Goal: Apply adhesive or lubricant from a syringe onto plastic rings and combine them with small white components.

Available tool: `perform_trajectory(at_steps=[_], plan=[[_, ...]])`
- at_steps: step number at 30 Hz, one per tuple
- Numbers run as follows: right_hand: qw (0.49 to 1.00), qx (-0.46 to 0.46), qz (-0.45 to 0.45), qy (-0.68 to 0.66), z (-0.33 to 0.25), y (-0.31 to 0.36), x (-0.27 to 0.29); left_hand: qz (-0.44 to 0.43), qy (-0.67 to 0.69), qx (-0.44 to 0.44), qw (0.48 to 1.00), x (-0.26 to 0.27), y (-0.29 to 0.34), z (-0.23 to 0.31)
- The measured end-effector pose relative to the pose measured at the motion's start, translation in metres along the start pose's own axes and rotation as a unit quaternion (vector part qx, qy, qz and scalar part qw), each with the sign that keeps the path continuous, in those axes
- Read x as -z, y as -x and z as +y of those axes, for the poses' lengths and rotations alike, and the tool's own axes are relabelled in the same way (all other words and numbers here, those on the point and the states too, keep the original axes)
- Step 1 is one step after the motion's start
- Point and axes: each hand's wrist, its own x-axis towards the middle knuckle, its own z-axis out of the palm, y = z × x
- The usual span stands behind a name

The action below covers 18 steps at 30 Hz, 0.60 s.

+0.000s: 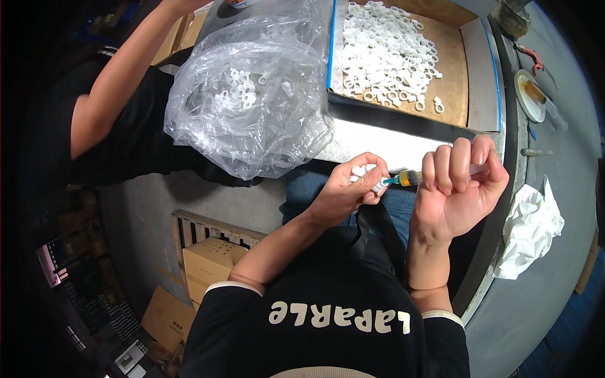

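Note:
My left hand (350, 189) is closed around a few small white plastic ring parts (372, 174), held above my lap. Wrapped around a syringe (411, 178) with amber liquid and a teal tip, my right hand (460, 189) is closed too. The syringe tip meets one of the white parts at my left fingertips; whether it is inside the part I cannot tell. Beyond my hands, many similar white ring parts (391, 53) lie in an open box (463, 69) with blue edges. A clear plastic bag (252, 138) to the left holds several more white parts (242, 88).
Another person's arm (120, 75) reaches in at the upper left. On the grey table at right are crumpled white tissue (532, 230), a white dish (529, 94) with amber residue and red-handled pliers (534, 58). Cardboard boxes (211, 268) stand by a wooden pallet (183, 230) on the floor.

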Motion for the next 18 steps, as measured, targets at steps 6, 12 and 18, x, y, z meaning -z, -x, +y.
perform_trajectory(at_steps=[6, 12, 18], plan=[[0.999, -0.021, -0.004, -0.025, 0.0, -0.002, 0.003, -0.009, -0.002, 0.0, 1.0, 0.003, 0.002, 0.001], [0.978, -0.074, 0.032, -0.192, -0.002, -0.008, 0.014, -0.066, 0.025, 0.017, 0.997, 0.006, 0.0, 0.002], [0.952, -0.074, 0.08, -0.285, -0.011, -0.012, 0.025, -0.115, 0.032, -0.01, 0.993, 0.003, -0.007, 0.015]])
